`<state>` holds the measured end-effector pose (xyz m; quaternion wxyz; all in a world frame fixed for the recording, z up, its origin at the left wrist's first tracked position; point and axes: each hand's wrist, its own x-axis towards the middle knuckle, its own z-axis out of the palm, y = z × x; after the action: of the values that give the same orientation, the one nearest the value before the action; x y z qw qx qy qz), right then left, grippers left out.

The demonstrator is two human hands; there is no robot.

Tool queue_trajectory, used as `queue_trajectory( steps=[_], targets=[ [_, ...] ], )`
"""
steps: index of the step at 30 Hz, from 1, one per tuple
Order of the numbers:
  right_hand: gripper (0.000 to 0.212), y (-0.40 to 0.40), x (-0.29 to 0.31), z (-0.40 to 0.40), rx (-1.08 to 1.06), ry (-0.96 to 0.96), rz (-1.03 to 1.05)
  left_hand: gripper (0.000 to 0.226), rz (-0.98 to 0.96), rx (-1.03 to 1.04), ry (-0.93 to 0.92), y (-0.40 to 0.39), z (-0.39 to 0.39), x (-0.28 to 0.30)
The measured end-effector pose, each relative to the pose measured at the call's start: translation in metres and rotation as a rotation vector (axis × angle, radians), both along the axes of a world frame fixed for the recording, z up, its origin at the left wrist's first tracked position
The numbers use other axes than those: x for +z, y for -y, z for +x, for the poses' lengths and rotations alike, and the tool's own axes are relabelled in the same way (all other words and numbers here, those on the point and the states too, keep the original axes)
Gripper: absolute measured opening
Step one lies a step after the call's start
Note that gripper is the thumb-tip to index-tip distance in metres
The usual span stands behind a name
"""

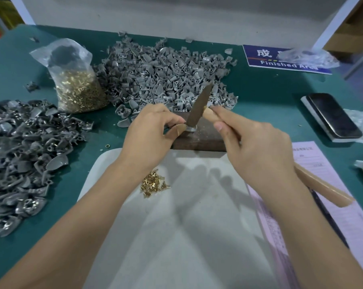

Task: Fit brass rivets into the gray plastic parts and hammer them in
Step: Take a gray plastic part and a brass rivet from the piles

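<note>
1. Left hand (149, 132) pinches a gray plastic part (190, 128) on the brown block (199, 134), mid-bench.
2. Right hand (253, 147) grips the hammer (199, 105), its head touching that part.
3. Loose brass rivets (153, 183) lie on the white sheet (176, 236) at the bench's near edge.

Gray part being worked (190, 129): small, on the dark block at frame centre, under the hammer head.
Hammer (199, 104): rusty head tilted, wooden handle running lower right.
Loose rivets (153, 183): brass cluster, centre, on the white sheet.
Rivet bag (78, 90): clear plastic, upper left.
Gray parts pile (161, 69): top centre.
Second pile (19, 159): left edge.
</note>
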<state>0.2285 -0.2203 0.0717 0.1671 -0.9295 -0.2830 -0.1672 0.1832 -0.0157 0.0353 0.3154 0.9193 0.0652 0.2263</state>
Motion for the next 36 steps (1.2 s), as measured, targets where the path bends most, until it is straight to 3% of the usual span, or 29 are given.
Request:
queue_trajectory(
  steps=[4, 8, 12, 16, 19, 23, 27, 30, 34, 36],
  targets=[
    [0.030, 0.0017, -0.0010, -0.0029, -0.076, 0.050, 0.164, 0.010, 0.028, -0.005, 0.007, 0.0022, -0.0009, 0.0009],
    [0.030, 0.0003, -0.0019, -0.0028, -0.037, -0.017, 0.010, 0.009, 0.019, 0.007, -0.002, 0.0016, 0.0001, 0.0005],
    [0.031, 0.0018, -0.0017, -0.0059, -0.105, 0.049, 0.187, 0.010, 0.015, 0.001, 0.003, 0.0022, -0.0005, 0.0010],
    [0.032, 0.0014, -0.0031, -0.0061, -0.092, -0.070, 0.037, 0.009, 0.018, 0.013, -0.006, 0.0018, -0.0003, 0.0016],
    [0.030, 0.0003, -0.0016, -0.0091, -0.134, 0.021, 0.200, 0.010, 0.023, 0.002, -0.009, 0.0007, -0.0006, 0.0022],
    [0.032, -0.0033, -0.0047, -0.0093, -0.072, -0.025, 0.049, 0.010, 0.009, 0.015, -0.020, 0.0019, -0.0003, 0.0024],
    [0.031, -0.0012, -0.0053, -0.0084, -0.099, 0.079, 0.199, 0.012, 0.007, 0.012, -0.021, 0.0017, -0.0002, 0.0025],
    [0.029, 0.0025, -0.0059, -0.0060, -0.057, 0.031, 0.075, 0.011, 0.007, 0.022, -0.019, 0.0018, 0.0001, 0.0017],
    [0.028, 0.0022, -0.0029, -0.0061, -0.100, 0.088, 0.191, 0.011, 0.010, 0.017, -0.012, 0.0019, 0.0008, 0.0010],
    [0.029, -0.0009, -0.0020, -0.0065, -0.067, 0.063, 0.110, 0.010, 0.024, 0.019, -0.013, 0.0013, 0.0013, 0.0006]
  ],
)
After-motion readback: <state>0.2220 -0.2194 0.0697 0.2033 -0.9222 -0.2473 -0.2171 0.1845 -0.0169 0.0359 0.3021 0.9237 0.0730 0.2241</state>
